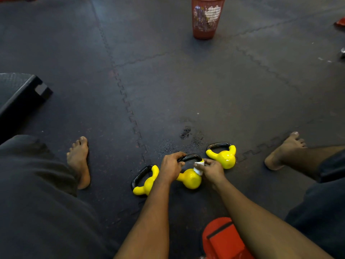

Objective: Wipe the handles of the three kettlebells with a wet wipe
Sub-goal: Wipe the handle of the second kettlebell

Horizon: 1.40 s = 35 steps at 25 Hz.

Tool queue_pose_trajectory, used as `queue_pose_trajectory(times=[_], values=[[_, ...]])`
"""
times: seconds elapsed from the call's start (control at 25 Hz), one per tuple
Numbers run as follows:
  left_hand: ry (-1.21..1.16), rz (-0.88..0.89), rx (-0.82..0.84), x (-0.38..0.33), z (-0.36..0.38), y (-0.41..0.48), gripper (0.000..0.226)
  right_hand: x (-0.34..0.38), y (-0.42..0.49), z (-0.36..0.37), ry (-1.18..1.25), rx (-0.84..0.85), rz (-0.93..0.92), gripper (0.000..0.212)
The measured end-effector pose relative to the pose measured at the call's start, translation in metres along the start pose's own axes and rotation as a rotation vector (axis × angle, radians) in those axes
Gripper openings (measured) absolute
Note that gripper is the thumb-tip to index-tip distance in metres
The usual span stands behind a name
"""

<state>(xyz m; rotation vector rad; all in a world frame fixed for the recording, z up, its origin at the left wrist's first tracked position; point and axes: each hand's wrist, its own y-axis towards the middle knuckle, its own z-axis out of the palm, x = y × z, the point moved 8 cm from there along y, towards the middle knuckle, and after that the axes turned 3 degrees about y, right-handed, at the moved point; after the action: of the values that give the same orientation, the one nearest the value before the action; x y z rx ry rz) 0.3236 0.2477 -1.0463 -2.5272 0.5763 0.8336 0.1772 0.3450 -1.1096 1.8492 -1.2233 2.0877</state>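
Three yellow kettlebells with black handles lie in a row on the dark rubber floor. The middle kettlebell (190, 179) has its black handle (192, 157) gripped by my left hand (170, 168) at its left end. My right hand (211, 170) pinches a folded white wet wipe (198, 167) against the right end of that handle. The left kettlebell (146, 183) lies partly behind my left forearm. The right kettlebell (225, 156) lies untouched just beyond my right hand.
A red mesh bin (207, 17) with white waste stands far ahead. A black bench (20, 94) is at the left. A red bag (224, 238) lies under my right forearm. My bare feet (79, 161) (285, 150) flank the kettlebells.
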Motion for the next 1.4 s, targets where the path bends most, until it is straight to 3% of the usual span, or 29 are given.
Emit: queue_pose_trajectory(times=[0.12,0.2,0.32,0.44,0.52,0.68,0.84,0.92,1.08,1.24,1.4], values=[[-0.012,-0.019,-0.003,0.003,-0.001,-0.002,0.037,-0.003,0.0,0.006,0.02,0.086,0.008,0.027],[0.005,-0.007,-0.006,-0.001,0.0,-0.002,0.035,0.002,-0.002,0.002,-0.123,-0.053,-0.049,0.028],[0.03,0.038,0.01,-0.014,0.003,-0.003,0.032,0.008,-0.019,-0.005,-0.337,-0.407,-0.051,0.029],[0.008,0.078,0.045,-0.022,0.01,-0.004,0.031,0.005,-0.033,-0.004,-0.366,-0.549,0.045,0.029],[-0.015,0.077,0.047,-0.022,0.011,-0.003,0.032,0.005,-0.026,-0.007,-0.377,-0.498,0.047,0.03],[-0.011,0.015,0.019,-0.007,0.004,0.002,0.036,0.009,-0.005,-0.004,-0.416,-0.196,-0.11,0.024],[-0.048,-0.034,0.01,0.004,-0.001,0.001,0.036,0.003,-0.002,0.003,-0.225,-0.026,-0.11,0.024],[-0.043,-0.035,0.009,0.002,0.0,0.0,0.034,0.002,-0.005,0.005,-0.229,-0.094,-0.113,0.024],[-0.049,0.046,0.043,-0.018,0.009,-0.007,0.027,-0.004,-0.024,0.005,-0.339,-0.414,0.01,0.039],[-0.111,0.093,0.06,-0.035,0.023,-0.012,0.029,-0.015,-0.028,-0.005,-0.243,-0.481,0.122,0.042],[-0.147,0.06,0.023,-0.026,0.021,-0.006,0.031,-0.012,-0.015,-0.015,-0.27,-0.41,0.055,0.035]])
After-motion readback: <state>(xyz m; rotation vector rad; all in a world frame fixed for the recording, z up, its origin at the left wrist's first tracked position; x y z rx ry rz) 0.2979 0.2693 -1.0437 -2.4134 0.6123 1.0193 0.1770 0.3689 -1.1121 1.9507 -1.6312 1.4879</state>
